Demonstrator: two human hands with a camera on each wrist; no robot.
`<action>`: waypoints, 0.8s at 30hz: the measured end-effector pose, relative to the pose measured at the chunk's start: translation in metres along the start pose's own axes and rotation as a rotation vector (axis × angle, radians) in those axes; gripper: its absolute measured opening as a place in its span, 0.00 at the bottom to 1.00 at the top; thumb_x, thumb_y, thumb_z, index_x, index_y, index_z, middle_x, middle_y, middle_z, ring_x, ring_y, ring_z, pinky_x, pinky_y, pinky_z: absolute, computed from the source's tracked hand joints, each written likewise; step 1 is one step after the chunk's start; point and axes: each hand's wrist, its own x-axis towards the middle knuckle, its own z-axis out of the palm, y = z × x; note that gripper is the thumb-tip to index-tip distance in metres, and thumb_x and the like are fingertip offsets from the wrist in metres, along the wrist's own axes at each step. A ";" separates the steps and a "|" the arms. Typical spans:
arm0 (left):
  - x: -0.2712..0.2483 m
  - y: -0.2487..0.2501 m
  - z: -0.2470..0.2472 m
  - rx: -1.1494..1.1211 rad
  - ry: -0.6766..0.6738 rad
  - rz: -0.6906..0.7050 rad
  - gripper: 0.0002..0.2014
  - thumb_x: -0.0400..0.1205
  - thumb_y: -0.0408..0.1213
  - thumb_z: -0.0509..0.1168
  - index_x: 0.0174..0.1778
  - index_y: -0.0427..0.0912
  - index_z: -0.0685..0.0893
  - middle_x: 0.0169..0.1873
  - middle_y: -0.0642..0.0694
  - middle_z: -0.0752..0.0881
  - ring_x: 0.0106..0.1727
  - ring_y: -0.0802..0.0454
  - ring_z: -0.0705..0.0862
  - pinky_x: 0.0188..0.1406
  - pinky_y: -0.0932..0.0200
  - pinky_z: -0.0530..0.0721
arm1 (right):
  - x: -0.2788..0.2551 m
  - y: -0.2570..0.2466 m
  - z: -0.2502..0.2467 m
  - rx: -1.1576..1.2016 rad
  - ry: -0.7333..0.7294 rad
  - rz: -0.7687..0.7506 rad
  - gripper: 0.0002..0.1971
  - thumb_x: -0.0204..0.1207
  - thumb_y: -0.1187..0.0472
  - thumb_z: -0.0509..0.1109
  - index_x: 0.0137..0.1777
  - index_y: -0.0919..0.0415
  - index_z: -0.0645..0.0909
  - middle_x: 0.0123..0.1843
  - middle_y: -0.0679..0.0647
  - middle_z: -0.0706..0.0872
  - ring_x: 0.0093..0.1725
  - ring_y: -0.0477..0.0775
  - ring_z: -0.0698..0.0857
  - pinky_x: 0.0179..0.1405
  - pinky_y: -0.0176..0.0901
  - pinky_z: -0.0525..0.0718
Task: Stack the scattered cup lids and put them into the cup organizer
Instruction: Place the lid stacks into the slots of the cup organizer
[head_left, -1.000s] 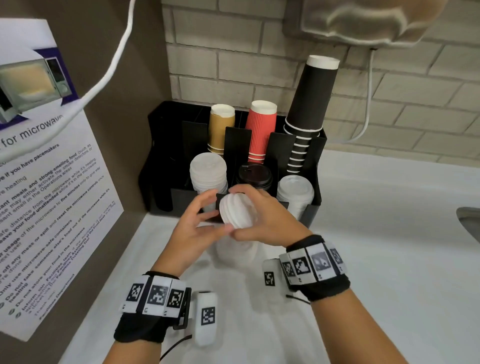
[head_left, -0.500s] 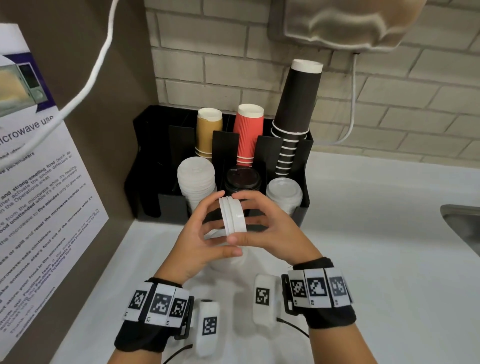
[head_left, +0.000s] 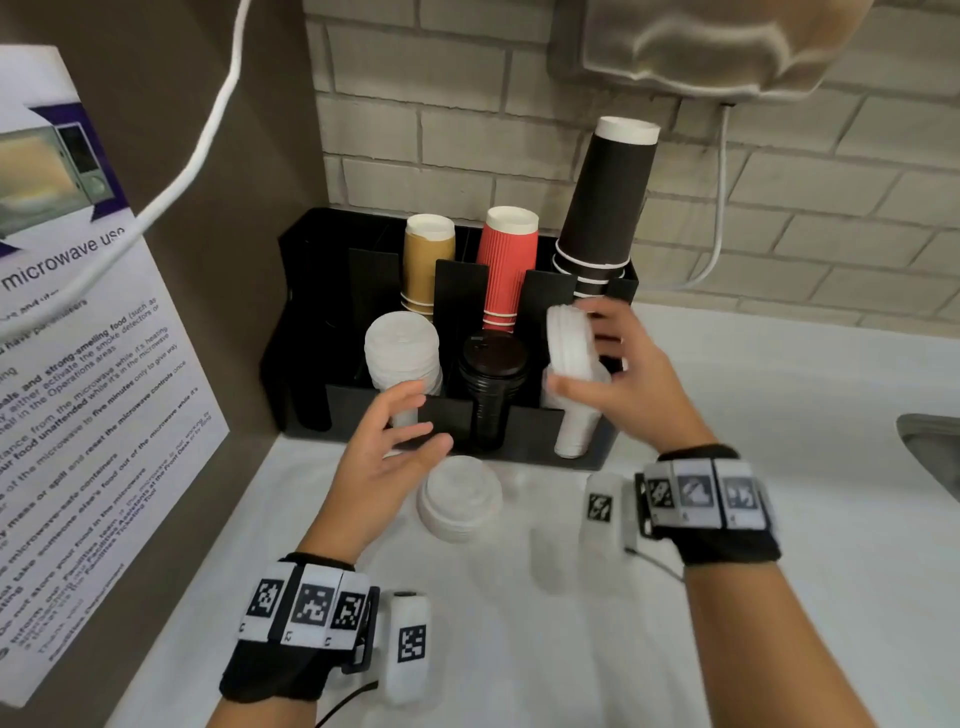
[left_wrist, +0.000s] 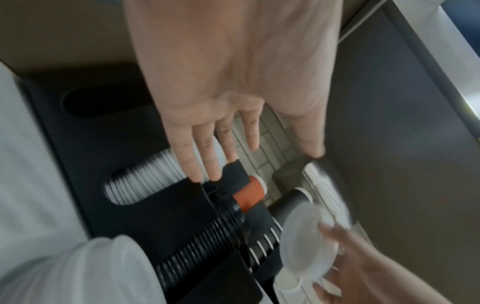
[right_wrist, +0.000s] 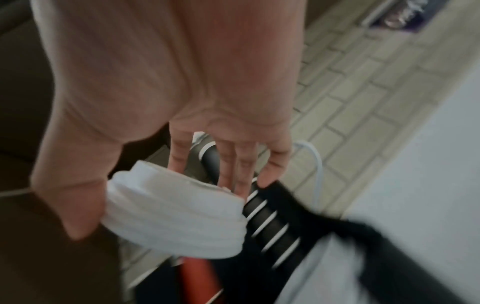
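My right hand (head_left: 592, 358) grips a short stack of white lids (head_left: 569, 343) (right_wrist: 176, 214) on edge, thumb below and fingers above. It hovers over the right front slot of the black cup organizer (head_left: 447, 415), where more white lids (head_left: 571, 426) stand. My left hand (head_left: 400, 421) (left_wrist: 233, 127) is empty with its fingers spread, in front of the organizer's left front slot. Another stack of white lids (head_left: 460, 496) lies on the white counter just right of that hand.
The organizer holds a white lid stack (head_left: 402, 348), black lids (head_left: 491, 374), and tan (head_left: 428, 260), red (head_left: 506, 265) and black cups (head_left: 608, 197). A brown panel with a poster (head_left: 78, 338) stands left; a sink edge (head_left: 930, 457) is at right. A white cable (head_left: 197, 150) hangs overhead.
Both hands held the lid stack together before; my left hand has let go and dropped lower. My right hand has carried the stack up and right over the organizer's right slot.
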 end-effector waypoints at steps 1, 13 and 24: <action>0.000 -0.001 -0.003 0.012 0.035 0.004 0.24 0.73 0.44 0.73 0.65 0.60 0.77 0.64 0.59 0.80 0.60 0.60 0.85 0.49 0.72 0.82 | 0.010 0.005 -0.011 -0.101 -0.002 0.013 0.34 0.62 0.58 0.84 0.65 0.39 0.72 0.63 0.43 0.79 0.60 0.44 0.79 0.55 0.36 0.81; -0.003 -0.002 -0.005 0.120 0.069 0.005 0.14 0.81 0.33 0.69 0.60 0.52 0.82 0.63 0.47 0.81 0.51 0.65 0.85 0.47 0.76 0.79 | 0.056 0.030 -0.014 -0.818 -0.435 0.247 0.41 0.64 0.54 0.79 0.75 0.40 0.62 0.67 0.53 0.69 0.62 0.59 0.75 0.63 0.58 0.65; -0.002 -0.004 -0.009 0.150 0.071 -0.011 0.13 0.82 0.34 0.69 0.60 0.52 0.82 0.62 0.46 0.82 0.49 0.66 0.85 0.46 0.74 0.80 | 0.044 0.035 -0.002 -1.027 -0.505 0.177 0.44 0.69 0.53 0.76 0.82 0.43 0.56 0.75 0.54 0.68 0.71 0.60 0.73 0.70 0.59 0.67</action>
